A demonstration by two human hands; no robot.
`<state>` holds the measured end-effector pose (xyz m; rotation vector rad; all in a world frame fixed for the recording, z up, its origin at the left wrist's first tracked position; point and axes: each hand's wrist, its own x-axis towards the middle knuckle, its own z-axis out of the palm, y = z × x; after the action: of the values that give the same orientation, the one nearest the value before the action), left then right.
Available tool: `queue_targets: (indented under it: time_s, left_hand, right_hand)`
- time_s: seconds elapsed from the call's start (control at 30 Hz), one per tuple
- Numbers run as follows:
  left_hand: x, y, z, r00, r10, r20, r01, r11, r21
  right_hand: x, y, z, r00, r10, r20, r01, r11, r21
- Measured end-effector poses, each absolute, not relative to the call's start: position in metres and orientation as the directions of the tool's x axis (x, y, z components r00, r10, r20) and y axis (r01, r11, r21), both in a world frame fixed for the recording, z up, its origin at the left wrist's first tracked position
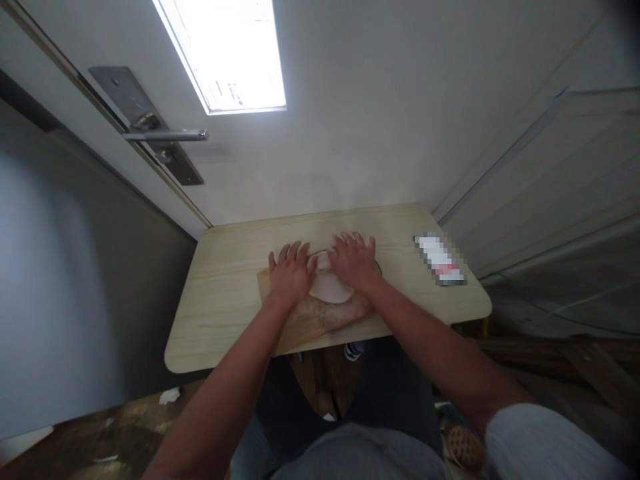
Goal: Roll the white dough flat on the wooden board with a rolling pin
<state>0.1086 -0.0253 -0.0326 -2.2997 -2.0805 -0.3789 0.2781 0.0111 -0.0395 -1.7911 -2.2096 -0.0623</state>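
On one board (320, 319), one dough (331, 287) is partly covered by two hands, the left hand (291, 272) and the right hand (354, 260), both with fingers spread, while by one pale table (215, 287) one pixelated object (441, 260) is also carried, before one door (350, 140) with one handle (173, 135) and one window (245, 57).

Pale grey short sleeve (545, 443), grey shirt front (360, 453), dark trousers (400, 383), bare forearms (235, 387)

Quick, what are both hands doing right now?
Left hand: open, palm down at the dough; anything beneath is hidden.
Right hand: open, palm down there too; anything beneath is hidden.
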Motion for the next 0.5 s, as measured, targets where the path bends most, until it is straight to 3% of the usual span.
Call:
queue_targets:
  time_s: [0.5]
  left_hand:
    - [0.132,-0.137,-0.035,0.182,0.947,0.266,0.937,-0.249,0.246]
  right_hand:
    - [0.315,-0.086,-0.035,-0.214,0.947,0.241,0.938,0.268,-0.22]
